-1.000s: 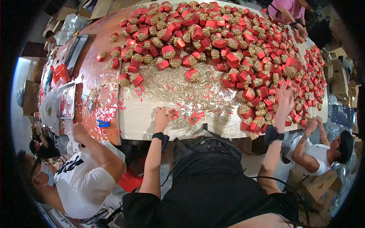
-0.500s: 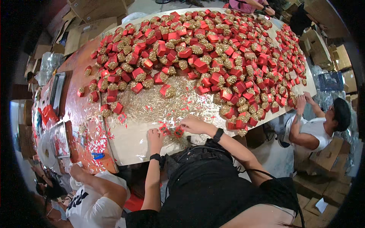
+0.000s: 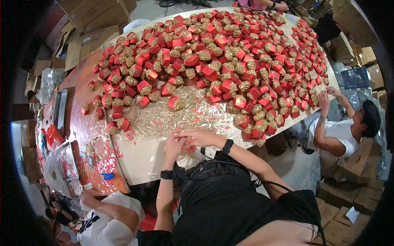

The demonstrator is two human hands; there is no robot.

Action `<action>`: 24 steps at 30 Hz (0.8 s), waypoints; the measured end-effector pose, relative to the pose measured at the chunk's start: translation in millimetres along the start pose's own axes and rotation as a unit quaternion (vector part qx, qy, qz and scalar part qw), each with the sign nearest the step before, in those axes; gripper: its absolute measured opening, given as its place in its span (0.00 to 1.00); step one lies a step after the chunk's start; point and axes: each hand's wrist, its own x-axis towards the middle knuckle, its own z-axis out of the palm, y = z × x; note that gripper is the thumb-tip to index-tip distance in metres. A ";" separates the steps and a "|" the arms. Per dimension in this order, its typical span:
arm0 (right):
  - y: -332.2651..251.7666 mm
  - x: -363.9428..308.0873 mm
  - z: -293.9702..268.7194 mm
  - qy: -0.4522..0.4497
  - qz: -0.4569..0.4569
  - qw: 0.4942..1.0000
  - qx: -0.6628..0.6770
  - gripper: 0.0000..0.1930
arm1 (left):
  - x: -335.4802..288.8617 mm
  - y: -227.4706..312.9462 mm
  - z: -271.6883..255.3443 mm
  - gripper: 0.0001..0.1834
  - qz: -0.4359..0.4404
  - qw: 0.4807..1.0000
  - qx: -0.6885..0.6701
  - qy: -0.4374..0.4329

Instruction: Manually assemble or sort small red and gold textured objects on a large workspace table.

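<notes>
My left hand [image 3: 175, 141] and my right hand [image 3: 199, 137] meet over the near edge of the pale board [image 3: 137, 153], fingertips touching. Both are closed in a pinch; whatever lies between the fingers is too small and hidden to name. Small red pieces [image 3: 188, 149] with gold strands show just below the right hand. Beyond my hands lie gold shreds [image 3: 158, 117] strewn over the board, mixed with red scraps. A single red box with a gold, bumpy top [image 3: 175, 103] lies at the front of a large heap of such boxes [image 3: 209, 73].
To the left is a reddish tabletop [image 3: 84, 108] with metal trays [image 3: 60, 108], red and white scraps and a blue tool [image 3: 107, 176]. Co-workers sit at the near left [image 3: 108, 217] and right [image 3: 338, 133]; another is at the far edge. Cardboard boxes [image 3: 98, 16] are stacked around.
My hands, apart before with a red piece by each, have come together; the right moved left over the red pieces. The view has shifted slightly. The co-worker at right has turned their head.
</notes>
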 end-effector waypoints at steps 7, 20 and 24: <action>-12.0 1.5 -27.9 0.001 0.116 0.982 0.146 0.25 | 19.7 62.0 18.3 0.22 -0.082 0.993 -0.030 -0.084; 15.5 -41.4 -81.3 0.298 0.231 0.875 0.304 0.07 | 149.2 116.0 88.6 0.32 0.368 0.820 0.434 -0.054; 18.4 -51.3 -100.7 0.370 0.252 0.792 0.416 0.10 | 204.6 133.9 129.2 0.35 0.371 0.742 0.558 -0.033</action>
